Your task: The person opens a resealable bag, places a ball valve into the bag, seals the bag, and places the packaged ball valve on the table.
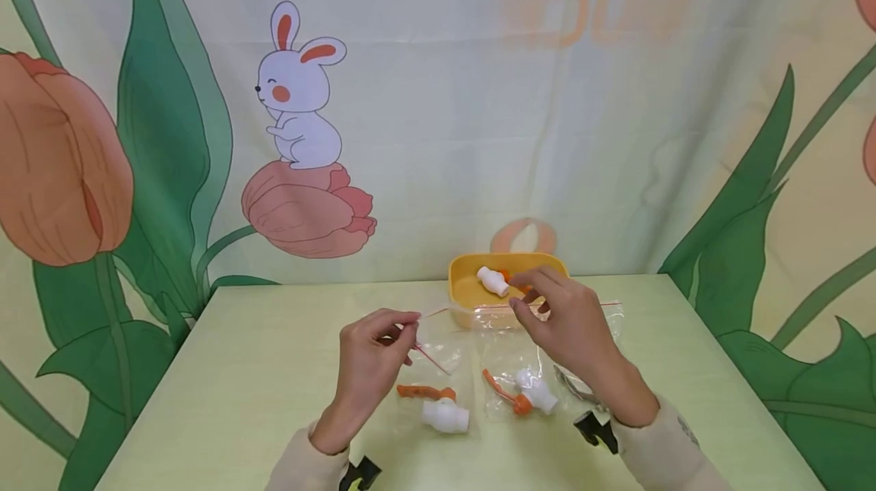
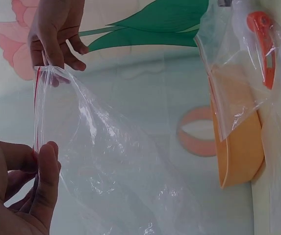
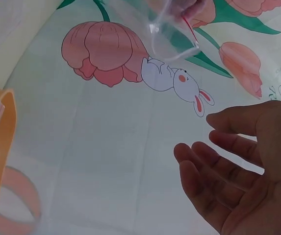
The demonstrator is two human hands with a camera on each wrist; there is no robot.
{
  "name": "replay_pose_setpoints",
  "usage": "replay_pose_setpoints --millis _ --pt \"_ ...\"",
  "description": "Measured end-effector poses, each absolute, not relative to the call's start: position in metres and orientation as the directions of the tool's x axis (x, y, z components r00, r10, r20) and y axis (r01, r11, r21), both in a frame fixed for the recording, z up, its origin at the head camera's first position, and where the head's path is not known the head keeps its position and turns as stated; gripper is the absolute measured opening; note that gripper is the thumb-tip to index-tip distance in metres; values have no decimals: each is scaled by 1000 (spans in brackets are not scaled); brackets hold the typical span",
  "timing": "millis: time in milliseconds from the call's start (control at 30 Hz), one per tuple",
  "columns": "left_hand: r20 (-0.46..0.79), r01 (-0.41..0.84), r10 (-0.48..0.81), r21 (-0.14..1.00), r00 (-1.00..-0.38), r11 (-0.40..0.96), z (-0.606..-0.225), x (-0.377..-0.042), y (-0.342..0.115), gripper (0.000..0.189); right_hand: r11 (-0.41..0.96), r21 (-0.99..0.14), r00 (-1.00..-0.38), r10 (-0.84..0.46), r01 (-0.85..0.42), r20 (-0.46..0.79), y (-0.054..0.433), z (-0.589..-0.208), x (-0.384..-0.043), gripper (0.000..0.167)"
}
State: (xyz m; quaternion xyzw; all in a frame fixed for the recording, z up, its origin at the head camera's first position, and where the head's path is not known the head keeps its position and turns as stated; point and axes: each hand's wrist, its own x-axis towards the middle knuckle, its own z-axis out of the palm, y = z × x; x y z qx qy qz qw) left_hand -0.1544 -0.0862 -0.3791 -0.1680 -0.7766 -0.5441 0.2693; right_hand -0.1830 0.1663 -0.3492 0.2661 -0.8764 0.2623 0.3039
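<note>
My left hand (image 1: 372, 358) pinches a clear zip bag (image 2: 106, 147) by its red-lined top edge. In the left wrist view the bag hangs from the fingertips and nothing shows inside it. My right hand (image 1: 575, 324) is raised in front of a yellow bin (image 1: 460, 278), its fingers loosely bent and spread. The right wrist view shows nothing in that hand (image 3: 238, 166), and the bag (image 3: 169, 39) apart from it. On the table below lie two bagged white valves with orange handles, one nearer the left hand (image 1: 446, 416), the other valve (image 1: 537, 391) nearer the right.
Inside the bin lies a white valve (image 1: 493, 280) with orange pieces beside it. A thin dark curved item (image 1: 573, 383), partly hidden, lies by the right wrist. Behind the table (image 1: 226, 369) hangs a printed curtain (image 1: 424, 134) with tulips and a rabbit.
</note>
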Motion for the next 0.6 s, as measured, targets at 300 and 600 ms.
replay_pose_setpoints --millis 300,600 --pt "595 542 -26 749 -804 381 -379 -156 -94 14 766 -170 -677 -413 -620 610 176 -323 -211 27" --pt "598 541 -23 740 -801 399 -385 -160 -100 15 823 -89 -751 -462 -561 471 182 -312 -239 33"
